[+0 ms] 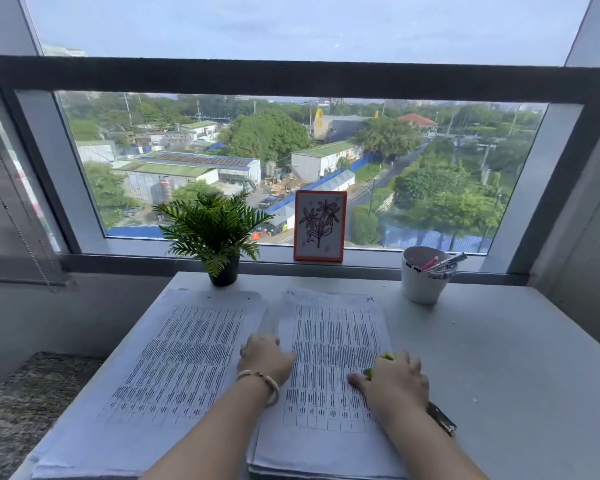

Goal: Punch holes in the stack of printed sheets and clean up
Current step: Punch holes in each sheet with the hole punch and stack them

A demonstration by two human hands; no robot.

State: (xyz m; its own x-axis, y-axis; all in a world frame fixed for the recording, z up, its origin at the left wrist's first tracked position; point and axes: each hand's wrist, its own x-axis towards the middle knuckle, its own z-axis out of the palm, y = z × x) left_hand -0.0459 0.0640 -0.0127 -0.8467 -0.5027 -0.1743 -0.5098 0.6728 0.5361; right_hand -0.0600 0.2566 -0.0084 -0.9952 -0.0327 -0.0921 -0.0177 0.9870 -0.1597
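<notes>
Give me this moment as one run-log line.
left hand flat on left edge of right stack | right hand pressing green punch at right edge | left stack untouched
</notes>
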